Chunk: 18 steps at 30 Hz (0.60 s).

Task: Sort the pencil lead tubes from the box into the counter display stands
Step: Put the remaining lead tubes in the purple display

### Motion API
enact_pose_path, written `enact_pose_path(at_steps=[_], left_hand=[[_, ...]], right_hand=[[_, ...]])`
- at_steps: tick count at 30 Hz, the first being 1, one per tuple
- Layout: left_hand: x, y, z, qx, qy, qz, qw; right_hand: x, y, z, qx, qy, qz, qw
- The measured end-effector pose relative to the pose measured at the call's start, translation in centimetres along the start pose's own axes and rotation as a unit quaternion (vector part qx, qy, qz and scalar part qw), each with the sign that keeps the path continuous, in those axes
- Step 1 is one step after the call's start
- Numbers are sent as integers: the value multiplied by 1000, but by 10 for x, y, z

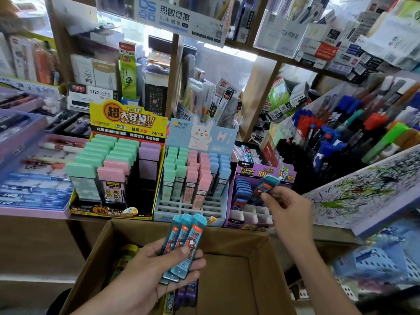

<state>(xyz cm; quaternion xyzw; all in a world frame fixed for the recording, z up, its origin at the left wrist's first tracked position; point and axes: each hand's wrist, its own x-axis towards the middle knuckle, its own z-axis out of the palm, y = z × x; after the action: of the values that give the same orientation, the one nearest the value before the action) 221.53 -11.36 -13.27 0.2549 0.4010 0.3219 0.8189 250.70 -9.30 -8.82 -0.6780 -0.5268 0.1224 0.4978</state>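
Left hand [145, 273], six o'clock, grips spare tubes [184, 242] as ready stock. Right hand [288, 210], three o'clock, pinches one tube [266, 186], probably for the purple stand [245, 214].

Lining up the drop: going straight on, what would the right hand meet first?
Probably the dark blue tubes standing in the purple stand, just ahead of the right hand and the tube it pinches, though depth is unclear.

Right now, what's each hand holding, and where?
Left hand grips several blue tubes by their lower halves; right hand pinches one blue tube by its lower end.
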Motion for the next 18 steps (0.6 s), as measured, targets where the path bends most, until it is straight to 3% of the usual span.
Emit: enact_pose_path(at_steps=[12,18], left_hand=[[-2,2,4,5,15,-13,1000],[-3,5,5,4,21,-15,1000]], right_hand=[[12,13,19,-184,-54,3,981],[16,11,22,-198,-39,31,979]])
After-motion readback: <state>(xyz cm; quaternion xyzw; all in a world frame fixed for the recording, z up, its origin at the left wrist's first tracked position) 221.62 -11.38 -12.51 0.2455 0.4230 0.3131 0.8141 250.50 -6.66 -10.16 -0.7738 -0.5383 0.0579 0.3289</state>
